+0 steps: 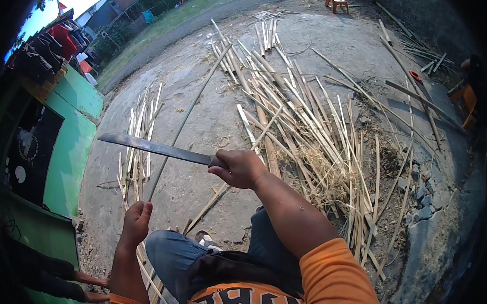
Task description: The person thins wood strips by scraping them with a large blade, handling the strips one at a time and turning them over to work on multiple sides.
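Note:
My right hand (236, 169) is wrapped round the dark handle of a machete (156, 147). Its long grey blade points left and passes across a long, thin greenish bamboo strip (194, 102); whether blade and strip touch, I cannot tell. Low on the left, my left hand (136, 222) is closed round the near end of that strip, thumb up. From there the strip slants away to the far right, reaching the large bamboo pile. Pale split bamboo strips (137, 142) lie in a smaller bunch beyond my left hand.
A big heap of split bamboo (294, 108) with shavings (329, 177) spreads right of centre. Broken concrete (423, 206) lies at right. A green wall (73, 139) stands left, with a person's bare limbs (91, 286) below it. Someone dark-clothed sits near an orange chair (465, 104).

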{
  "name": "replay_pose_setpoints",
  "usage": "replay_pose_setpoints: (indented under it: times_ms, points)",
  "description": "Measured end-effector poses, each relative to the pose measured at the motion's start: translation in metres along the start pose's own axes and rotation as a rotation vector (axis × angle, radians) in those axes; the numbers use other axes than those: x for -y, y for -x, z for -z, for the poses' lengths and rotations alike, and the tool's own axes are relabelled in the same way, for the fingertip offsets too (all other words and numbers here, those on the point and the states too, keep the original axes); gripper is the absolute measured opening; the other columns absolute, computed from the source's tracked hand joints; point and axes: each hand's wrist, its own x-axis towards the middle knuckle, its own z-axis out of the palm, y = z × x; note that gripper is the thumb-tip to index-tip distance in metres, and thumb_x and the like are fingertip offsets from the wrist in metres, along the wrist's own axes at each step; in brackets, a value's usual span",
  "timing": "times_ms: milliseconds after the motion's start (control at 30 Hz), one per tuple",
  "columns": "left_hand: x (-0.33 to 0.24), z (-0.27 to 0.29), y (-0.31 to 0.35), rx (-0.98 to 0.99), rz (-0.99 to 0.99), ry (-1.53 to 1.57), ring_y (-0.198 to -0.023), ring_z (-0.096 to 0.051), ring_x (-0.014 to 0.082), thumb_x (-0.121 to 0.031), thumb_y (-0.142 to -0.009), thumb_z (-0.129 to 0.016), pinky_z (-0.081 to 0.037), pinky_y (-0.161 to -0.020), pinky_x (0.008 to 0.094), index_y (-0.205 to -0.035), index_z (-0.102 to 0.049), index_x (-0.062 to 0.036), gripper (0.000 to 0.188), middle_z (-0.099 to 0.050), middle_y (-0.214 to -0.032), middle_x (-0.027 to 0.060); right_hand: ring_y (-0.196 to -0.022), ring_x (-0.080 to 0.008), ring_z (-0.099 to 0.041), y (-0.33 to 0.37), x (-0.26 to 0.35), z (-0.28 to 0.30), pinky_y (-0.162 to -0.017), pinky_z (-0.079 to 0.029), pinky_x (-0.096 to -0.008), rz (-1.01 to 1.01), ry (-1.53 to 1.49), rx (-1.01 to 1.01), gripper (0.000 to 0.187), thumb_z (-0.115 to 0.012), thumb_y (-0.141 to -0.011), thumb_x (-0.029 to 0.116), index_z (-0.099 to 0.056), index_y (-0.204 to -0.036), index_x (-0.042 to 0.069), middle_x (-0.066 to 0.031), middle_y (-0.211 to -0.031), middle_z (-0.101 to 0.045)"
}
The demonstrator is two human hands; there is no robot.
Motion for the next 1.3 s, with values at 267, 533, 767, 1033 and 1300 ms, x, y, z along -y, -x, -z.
replay_pose_setpoints:
  times_ms: [267,533,767,1033,1300]
  points:
    - [0.005,0.013,0.014,0.018,0.002,-0.144,-0.065,-0.041,0.0072,-0.041,-0.109,-0.062,-0.037,-0.057,0.0307,-0.086,-0.06,-0.0025,0.045,-0.048,-0.068,-0.0054,-0.088,-0.0424,-0.072,-0.005,-0.013,0.005,-0.079,-0.057,-0.0528,-0.229,-0.036,-0.125,0.045,-0.062,-0.101,0.057,-0.07,-0.103,0.013,-0.0195,-0.09,-0.074]
    - [0.001,0.015,0.017,0.005,0.02,-0.047,-0.066,-0.04,0.0069,-0.043,-0.108,-0.063,-0.037,-0.058,0.0296,-0.086,-0.06,-0.0033,0.046,-0.048,-0.069,-0.0061,-0.09,-0.0415,-0.072,-0.002,-0.013,0.015,-0.078,-0.057,-0.051,-0.266,0.021,-0.127,0.045,-0.063,-0.101,0.057,-0.072,-0.107,0.014,-0.0181,-0.09,-0.075]
    - [0.003,0.017,0.008,-0.005,0.026,-0.038,-0.066,-0.039,0.0068,-0.042,-0.109,-0.062,-0.036,-0.058,0.0298,-0.086,-0.058,-0.0041,0.045,-0.047,-0.069,-0.0062,-0.089,-0.0426,-0.072,0.0,-0.007,-0.003,-0.078,-0.056,-0.0516,-0.136,0.022,-0.021,0.047,-0.059,-0.102,0.058,-0.071,-0.104,0.012,-0.0176,-0.09,-0.075]
    - [-0.001,0.016,0.035,-0.023,-0.031,-0.152,-0.065,-0.039,0.0085,-0.042,-0.109,-0.061,-0.036,-0.058,0.0319,-0.084,-0.056,-0.0044,0.046,-0.045,-0.067,-0.0041,-0.088,-0.0437,-0.07,-0.006,-0.023,0.011,-0.077,-0.054,-0.0499,-0.334,-0.161,-0.16,0.045,-0.064,-0.102,0.053,-0.068,-0.104,0.009,-0.0209,-0.089,-0.072]
    - [0.014,0.004,0.031,0.045,0.059,-0.008,-0.066,-0.036,0.0092,-0.047,-0.107,-0.063,-0.034,-0.057,0.0331,-0.079,-0.05,-0.0045,0.052,-0.041,-0.068,-0.0025,-0.086,-0.0427,-0.068,-0.003,-0.022,0.002,-0.077,-0.053,-0.0499,-0.068,-0.032,0.061,0.048,-0.061,-0.102,0.057,-0.066,-0.102,0.009,-0.0194,-0.087,-0.071]
